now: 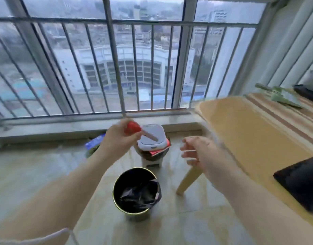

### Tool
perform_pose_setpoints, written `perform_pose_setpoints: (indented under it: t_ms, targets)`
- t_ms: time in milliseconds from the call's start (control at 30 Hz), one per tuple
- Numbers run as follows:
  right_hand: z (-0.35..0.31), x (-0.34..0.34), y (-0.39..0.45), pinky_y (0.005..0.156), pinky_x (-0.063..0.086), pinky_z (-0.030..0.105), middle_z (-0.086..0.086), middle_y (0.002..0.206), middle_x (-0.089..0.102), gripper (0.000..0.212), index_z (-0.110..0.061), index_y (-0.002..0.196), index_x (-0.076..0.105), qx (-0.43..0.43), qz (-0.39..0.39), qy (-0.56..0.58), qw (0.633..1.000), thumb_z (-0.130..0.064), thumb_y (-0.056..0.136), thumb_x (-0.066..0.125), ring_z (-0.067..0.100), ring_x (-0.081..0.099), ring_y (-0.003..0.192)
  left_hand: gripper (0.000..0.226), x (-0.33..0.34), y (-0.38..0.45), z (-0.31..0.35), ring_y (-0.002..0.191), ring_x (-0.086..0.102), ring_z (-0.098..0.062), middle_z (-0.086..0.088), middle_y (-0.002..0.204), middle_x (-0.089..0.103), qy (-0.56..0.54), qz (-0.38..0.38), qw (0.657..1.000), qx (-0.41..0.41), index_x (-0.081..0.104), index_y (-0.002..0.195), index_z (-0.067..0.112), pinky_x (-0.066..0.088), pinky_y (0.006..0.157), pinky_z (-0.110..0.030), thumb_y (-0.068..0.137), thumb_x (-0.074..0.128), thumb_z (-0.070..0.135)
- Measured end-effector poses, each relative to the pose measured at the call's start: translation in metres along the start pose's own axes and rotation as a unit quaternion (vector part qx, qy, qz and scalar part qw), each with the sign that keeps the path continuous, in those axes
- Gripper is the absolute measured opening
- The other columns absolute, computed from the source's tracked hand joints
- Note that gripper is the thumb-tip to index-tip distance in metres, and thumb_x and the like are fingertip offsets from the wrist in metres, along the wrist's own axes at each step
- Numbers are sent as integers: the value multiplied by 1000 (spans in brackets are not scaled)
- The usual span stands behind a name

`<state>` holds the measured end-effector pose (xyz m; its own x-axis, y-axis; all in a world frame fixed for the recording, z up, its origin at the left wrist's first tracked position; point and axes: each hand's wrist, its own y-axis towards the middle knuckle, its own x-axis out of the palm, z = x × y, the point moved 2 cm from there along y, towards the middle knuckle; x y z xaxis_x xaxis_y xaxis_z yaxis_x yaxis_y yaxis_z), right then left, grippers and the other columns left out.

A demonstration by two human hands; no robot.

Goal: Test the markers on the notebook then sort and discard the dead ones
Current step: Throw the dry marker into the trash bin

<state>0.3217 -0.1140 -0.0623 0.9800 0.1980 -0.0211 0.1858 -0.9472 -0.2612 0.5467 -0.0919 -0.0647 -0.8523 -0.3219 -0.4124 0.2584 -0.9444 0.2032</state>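
Standing by the window, the person has both arms stretched out over the floor. Off to the far side of the left hand, by the sill, lies some blue and green packaging [92,143], too blurred to name. The left hand [116,137] is curled round a marker [143,133], fingers closed on its red end, with the slim pale barrel poking out toward the right hand. It looks a light, stiff, smooth plastic stick, so I judge a pinch near the fat red end suits it best; the thin barrel could slip or swing if held at its tip, though a drop should do it no harm. Just beyond that hand stands a small white-lidded bin [152,138] with red paper [160,150] sticking out under the lid, and below and between the two hands sits an open round bin [134,190] lined with a black bag [140,195]; that seems the likely place for a dead marker, and letting go above the rim should be enough. The right hand [198,151] hangs with fingers loosely spread, holding nothing. To its right runs the table [240,138], with a dark flat thing [300,181] near its front edge.
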Motion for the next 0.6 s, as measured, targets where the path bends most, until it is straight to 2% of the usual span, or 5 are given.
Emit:
perform_pose_setpoints:
  t_ms: [133, 233, 367, 467, 600]
  targets:
    - [68, 36, 22, 55, 42, 22, -3, 70, 65, 13, -14, 85, 63, 83, -32, -57, 994, -21, 92, 55, 11, 59, 64, 11, -10, -16, -92, 72, 66, -23, -1, 70, 68, 63, 7, 994, -87, 61, 76, 30, 54, 73, -44, 66, 66, 29]
    - [103, 44, 24, 55, 43, 21, -2, 72, 65, 15, -15, 82, 64, 128, -26, -82, 988, -21, 92, 54, 12, 57, 65, 15, 4, -24, -140, 77, 66, -21, -1, 75, 69, 99, -29, 984, -144, 60, 72, 30, 52, 77, -38, 71, 70, 20]
    - [112, 40, 23, 58, 44, 20, 0, 77, 62, 15, -13, 86, 62, 149, -16, -115, 982, -19, 94, 51, 13, 56, 69, 34, 25, -29, -184, 94, 61, -20, 5, 100, 67, 143, -92, 965, -201, 54, 95, 42, 49, 85, -40, 61, 58, 45]
    - [108, 32, 20, 57, 44, 17, -1, 79, 63, 13, -14, 91, 62, 142, -14, -146, 979, -20, 94, 51, 10, 55, 66, 35, 39, -26, -158, 98, 58, -17, 4, 111, 62, 167, -101, 968, -159, 55, 113, 26, 45, 87, -29, 78, 60, 31]
    - [84, 15, 8, 67, 46, 21, -6, 79, 66, 12, -20, 89, 61, 101, -1, -189, 977, -24, 92, 51, 5, 57, 67, 25, 65, -14, -93, 91, 58, -9, 6, 101, 61, 147, -123, 981, -22, 57, 111, 20, 39, 75, -15, 86, 57, 17]
